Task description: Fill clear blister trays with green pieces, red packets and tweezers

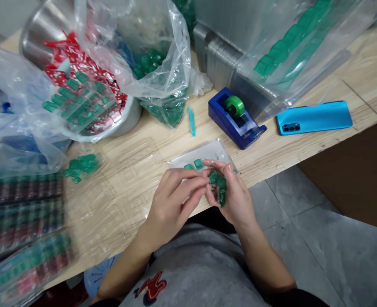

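Green translucent plastic pieces (pixel 218 183) sit bunched in our right hand (pixel 234 187), at the near edge of a light wood-grain table (pixel 162 145), just in front of our body. Our right-hand fingers curl into a loose cup around the pieces, with the thumb raised along one side; several pieces show in the hollow between the thumb and the other fingers.

Our left hand (pixel 175 194) reaches in from the other side, palm down. Its thumb and first fingers are drawn nearly together, their tips touching or just beside the bunch; we cannot tell whether they pinch a piece.

Just beyond our hands lies a shallow, clear tray (pixel 205 150), partly hidden by them, with two loose green blocks (pixel 198 163) along its near side. Farther back, we see a slim turquoise stick (pixel 191 121), a blue tape dispenser (pixel 226 115) with a green roll, and a bright blue phone (pixel 316 118) lying with its camera side up. To the left, a small heap of green pieces (pixel 82 165) rests on the table, near blurred stacks of filled packs (pixel 22 213). Behind it, a bowl (pixel 133 113) holds red-and-white pieces (pixel 76 53), beside a clear bag (pixel 167 91) of green ones.
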`<state>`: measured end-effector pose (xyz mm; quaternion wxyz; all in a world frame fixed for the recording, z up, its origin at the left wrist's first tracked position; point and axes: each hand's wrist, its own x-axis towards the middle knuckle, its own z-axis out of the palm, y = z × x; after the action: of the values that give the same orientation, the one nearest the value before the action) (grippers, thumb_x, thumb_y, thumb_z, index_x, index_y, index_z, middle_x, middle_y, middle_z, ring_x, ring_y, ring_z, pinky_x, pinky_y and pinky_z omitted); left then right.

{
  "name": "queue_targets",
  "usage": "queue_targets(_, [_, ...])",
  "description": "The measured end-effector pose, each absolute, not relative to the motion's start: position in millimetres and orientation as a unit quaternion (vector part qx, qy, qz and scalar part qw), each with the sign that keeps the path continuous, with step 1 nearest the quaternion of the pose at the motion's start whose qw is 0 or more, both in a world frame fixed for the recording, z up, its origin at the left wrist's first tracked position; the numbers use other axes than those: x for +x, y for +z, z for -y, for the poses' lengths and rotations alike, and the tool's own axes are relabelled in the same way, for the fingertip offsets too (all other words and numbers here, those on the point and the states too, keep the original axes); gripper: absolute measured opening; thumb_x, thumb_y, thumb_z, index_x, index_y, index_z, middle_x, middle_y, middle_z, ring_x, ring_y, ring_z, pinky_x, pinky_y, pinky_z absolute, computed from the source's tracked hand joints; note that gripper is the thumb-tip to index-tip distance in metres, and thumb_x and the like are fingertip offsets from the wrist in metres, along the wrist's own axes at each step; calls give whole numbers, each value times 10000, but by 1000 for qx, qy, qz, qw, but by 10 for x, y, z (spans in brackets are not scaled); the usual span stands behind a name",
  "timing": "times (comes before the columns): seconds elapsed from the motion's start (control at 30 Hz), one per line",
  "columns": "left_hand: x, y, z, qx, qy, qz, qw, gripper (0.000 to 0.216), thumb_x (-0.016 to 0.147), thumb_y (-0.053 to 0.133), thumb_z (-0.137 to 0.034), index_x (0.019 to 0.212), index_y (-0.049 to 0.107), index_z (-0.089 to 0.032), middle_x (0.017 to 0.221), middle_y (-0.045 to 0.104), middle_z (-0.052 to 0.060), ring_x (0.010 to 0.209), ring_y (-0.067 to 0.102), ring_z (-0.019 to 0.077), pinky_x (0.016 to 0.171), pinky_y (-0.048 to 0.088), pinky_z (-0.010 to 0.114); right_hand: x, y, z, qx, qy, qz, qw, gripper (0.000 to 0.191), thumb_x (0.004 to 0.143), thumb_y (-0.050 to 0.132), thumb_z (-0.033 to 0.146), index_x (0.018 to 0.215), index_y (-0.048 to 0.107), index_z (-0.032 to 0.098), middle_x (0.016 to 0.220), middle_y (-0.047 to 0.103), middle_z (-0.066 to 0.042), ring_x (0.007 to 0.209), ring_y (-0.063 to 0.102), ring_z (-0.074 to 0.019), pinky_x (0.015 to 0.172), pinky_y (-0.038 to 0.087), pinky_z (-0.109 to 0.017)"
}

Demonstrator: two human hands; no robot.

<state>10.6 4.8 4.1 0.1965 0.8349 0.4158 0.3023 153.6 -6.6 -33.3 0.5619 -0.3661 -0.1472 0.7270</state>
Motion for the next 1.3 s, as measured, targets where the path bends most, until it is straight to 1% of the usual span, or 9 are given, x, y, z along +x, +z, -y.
queue_targets(0.13, [160,41,-40,859,260,-421,133,249,921,583,-153,1168,565,-178,1088,614,90,1013,568,201,873,485,352,1475,-300,59,-357,740,158,547,454,826,598,615,1000,696,207,703,616,23,415,479,-46,371,313,-182])
queue_targets(0.33, [141,53,-87,885,183,-419,89,234,914,578,-179,1144,554,-150,1100,588,127,1006,528,254,849,490,402,1434,-343,142,-402,713,189,542,548,846,529,659,1166,664,235,827,616,5,523,524,-69,460,420,-215])
queue_targets(0.53, [95,14,-99,865,218,-421,163,155,912,557,-112,1048,525,-179,1032,601,68,976,542,207,852,477,349,1400,-352,107,-416,695,214,546,506,864,550,598,1190,587,212,811,609,11,478,493,-67,427,389,-226])
queue_targets(0.67, [51,-3,-117,836,263,-419,237,271,930,561,-146,1193,504,-185,1070,608,54,1005,561,169,891,470,310,1408,-317,71,-418,688,268,529,413,883,568,542,1136,583,216,767,578,28,474,473,-57,441,391,-215])
queue_targets(0.77, [45,6,-138,847,264,-400,229,371,925,568,-133,1282,492,-198,1172,584,78,1109,538,183,953,453,333,1408,-312,94,-419,677,320,513,404,906,542,536,1155,597,223,829,580,11,537,480,-61,468,412,-207])
queue_targets(0.97, [51,-2,-164,847,287,-407,187,235,899,616,-149,1117,589,-232,1121,607,61,1052,553,190,904,469,353,1389,-326,128,-397,691,336,502,540,878,571,578,1274,544,211,692,518,47,508,435,-61,465,396,-199])
queue_targets(1.1, [32,-18,-147,784,368,-412,284,259,880,646,-151,1115,600,-248,1116,643,40,1069,589,185,943,475,361,1392,-323,99,-370,686,278,561,497,860,575,605,1184,589,229,680,527,58,441,428,-42,420,348,-194])
queue_targets(1.23, [19,-14,-116,665,449,-402,441,334,867,658,-117,1159,626,-276,1086,693,14,1042,648,145,923,521,281,1422,-314,67,-377,671,242,591,257,880,628,473,869,629,216,684,580,53,417,453,-24,404,305,-181])
queue_targets(1.3, [4,-15,-105,617,457,-408,495,320,882,648,-134,1161,647,-291,1078,716,5,1012,673,130,890,540,246,1438,-289,62,-392,658,248,593,239,887,640,393,755,605,197,653,576,56,418,454,-20,416,311,-180])
